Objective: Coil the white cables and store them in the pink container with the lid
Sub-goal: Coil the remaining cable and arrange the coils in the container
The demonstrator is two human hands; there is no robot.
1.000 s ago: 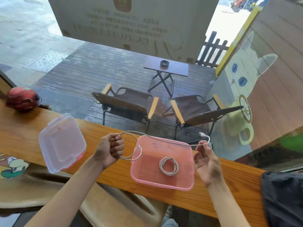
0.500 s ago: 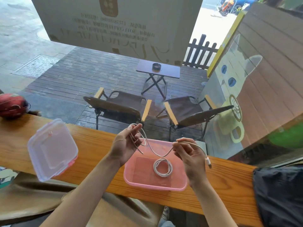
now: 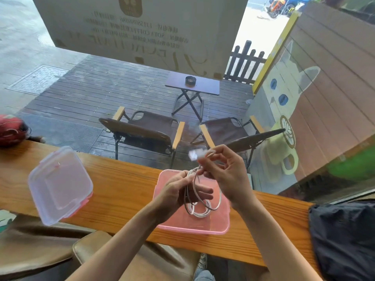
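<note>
Wooden counter (image 3: 125,191) runs along a big window, with folding chairs (image 3: 146,130) and a small table (image 3: 192,85) out on the deck. Both hands are up over the open pink container (image 3: 182,228), pretty much touching. Left hand (image 3: 174,194) has its fingers curled round the hanging loops of a white cable (image 3: 195,186), right hand (image 3: 227,175) pinches the same cable higher up, its blurry plug end (image 3: 193,155) sticking out top. Another coiled cable (image 3: 199,211) already sits inside. Clear lid (image 3: 58,185) lies well off to the left, red helmet (image 3: 11,128) at the far end.
</note>
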